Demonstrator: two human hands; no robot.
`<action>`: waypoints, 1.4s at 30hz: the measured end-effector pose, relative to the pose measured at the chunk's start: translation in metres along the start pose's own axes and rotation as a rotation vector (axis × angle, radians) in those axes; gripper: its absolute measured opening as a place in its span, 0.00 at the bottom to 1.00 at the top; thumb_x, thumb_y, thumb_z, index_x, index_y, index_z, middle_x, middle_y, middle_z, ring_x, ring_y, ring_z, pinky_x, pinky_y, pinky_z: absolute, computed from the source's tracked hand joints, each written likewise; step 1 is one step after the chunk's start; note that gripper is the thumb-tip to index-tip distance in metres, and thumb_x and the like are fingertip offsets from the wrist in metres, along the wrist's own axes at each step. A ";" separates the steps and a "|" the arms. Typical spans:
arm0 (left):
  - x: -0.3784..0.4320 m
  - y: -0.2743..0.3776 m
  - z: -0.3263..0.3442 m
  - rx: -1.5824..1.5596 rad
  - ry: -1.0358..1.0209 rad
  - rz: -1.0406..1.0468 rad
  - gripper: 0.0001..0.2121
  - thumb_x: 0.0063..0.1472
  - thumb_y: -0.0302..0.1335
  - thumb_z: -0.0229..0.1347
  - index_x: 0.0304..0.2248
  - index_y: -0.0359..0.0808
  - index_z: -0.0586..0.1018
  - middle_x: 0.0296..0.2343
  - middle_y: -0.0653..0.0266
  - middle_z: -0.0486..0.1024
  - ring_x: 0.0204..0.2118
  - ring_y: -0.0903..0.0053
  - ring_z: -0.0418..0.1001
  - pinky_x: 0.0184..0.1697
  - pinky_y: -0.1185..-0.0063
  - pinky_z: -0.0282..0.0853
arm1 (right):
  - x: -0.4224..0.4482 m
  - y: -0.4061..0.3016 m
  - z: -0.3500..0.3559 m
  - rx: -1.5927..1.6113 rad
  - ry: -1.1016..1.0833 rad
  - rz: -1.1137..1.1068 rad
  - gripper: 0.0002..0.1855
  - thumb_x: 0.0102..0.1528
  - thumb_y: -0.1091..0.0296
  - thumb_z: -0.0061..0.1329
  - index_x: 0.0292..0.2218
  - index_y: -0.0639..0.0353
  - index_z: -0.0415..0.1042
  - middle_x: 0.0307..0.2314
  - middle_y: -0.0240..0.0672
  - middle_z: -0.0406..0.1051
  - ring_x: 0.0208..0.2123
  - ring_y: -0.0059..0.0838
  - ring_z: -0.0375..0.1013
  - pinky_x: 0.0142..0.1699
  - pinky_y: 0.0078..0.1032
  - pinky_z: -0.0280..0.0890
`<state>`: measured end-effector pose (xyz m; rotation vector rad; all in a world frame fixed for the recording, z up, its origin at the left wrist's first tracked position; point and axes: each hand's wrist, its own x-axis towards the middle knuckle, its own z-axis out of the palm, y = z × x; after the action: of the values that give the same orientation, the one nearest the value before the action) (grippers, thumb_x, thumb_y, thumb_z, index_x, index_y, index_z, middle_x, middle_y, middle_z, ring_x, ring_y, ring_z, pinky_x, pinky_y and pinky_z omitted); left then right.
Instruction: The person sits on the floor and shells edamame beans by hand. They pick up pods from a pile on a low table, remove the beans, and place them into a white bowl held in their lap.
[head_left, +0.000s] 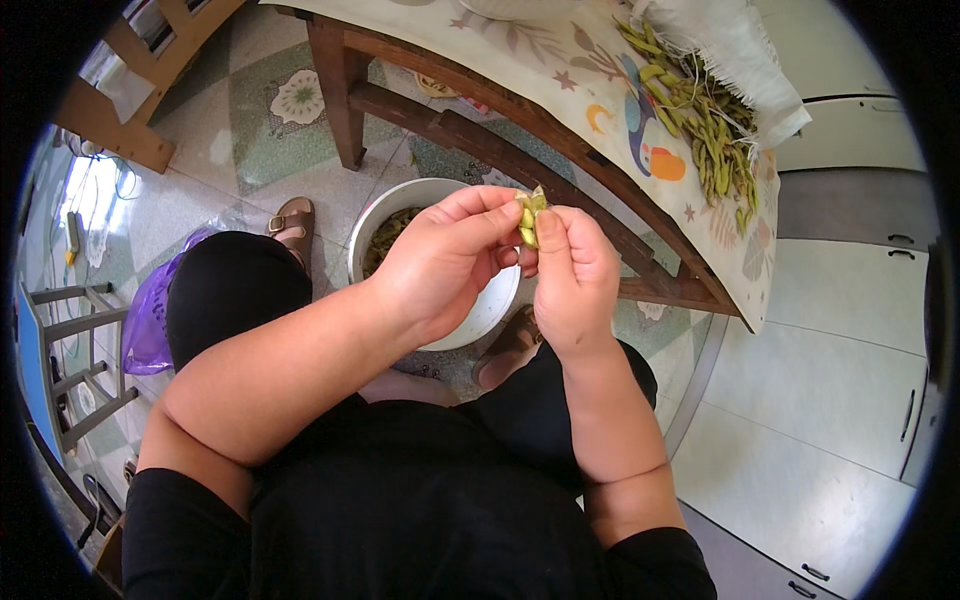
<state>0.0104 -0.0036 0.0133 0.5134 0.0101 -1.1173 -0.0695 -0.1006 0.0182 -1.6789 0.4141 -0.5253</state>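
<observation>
My left hand (459, 251) and my right hand (576, 274) meet in front of me, both pinching a green soybean pod (529, 222). The pod is split, and plump green beans show between my thumbs. Under my hands, between my feet, stands a white bucket (501, 304) with brownish pods or husks (390, 232) inside on its left. My left wrist and fingers hide much of the bucket's middle. On the table to the upper right lies a heap of bean pods (712, 120), partly covered by a white woven sack (739, 64).
A wooden table (495, 64) with a patterned cloth (540, 82) curves across the top right. Pale cabinets (832, 360) line the right side. To the left are a purple plastic bag (146, 337) and a small stool (82, 322). Sandals (296, 229) are on my feet.
</observation>
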 end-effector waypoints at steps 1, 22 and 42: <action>-0.001 0.000 0.000 0.009 0.017 -0.001 0.04 0.56 0.26 0.46 0.30 0.35 0.69 0.27 0.66 0.69 0.29 0.80 0.65 0.35 0.81 0.62 | 0.000 -0.001 0.002 -0.035 0.036 -0.029 0.06 0.52 0.73 0.41 0.26 0.66 0.66 0.18 0.32 0.66 0.20 0.18 0.64 0.24 0.16 0.60; -0.007 0.007 -0.010 -0.002 0.126 -0.002 0.05 0.54 0.20 0.46 0.32 0.33 0.68 0.29 0.64 0.69 0.33 0.78 0.67 0.39 0.82 0.63 | 0.000 0.006 0.014 -0.230 0.016 -0.134 0.05 0.51 0.77 0.42 0.32 0.67 0.66 0.23 0.29 0.66 0.23 0.13 0.64 0.29 0.11 0.60; -0.023 0.003 -0.013 -0.045 0.085 0.018 0.05 0.55 0.22 0.46 0.32 0.32 0.68 0.28 0.64 0.68 0.32 0.79 0.67 0.36 0.83 0.66 | -0.014 -0.010 0.016 0.181 0.049 0.063 0.06 0.53 0.71 0.41 0.31 0.64 0.63 0.24 0.28 0.66 0.22 0.11 0.61 0.27 0.10 0.58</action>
<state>0.0061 0.0223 0.0091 0.5189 0.1042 -1.0749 -0.0724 -0.0778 0.0241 -1.4772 0.4407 -0.5421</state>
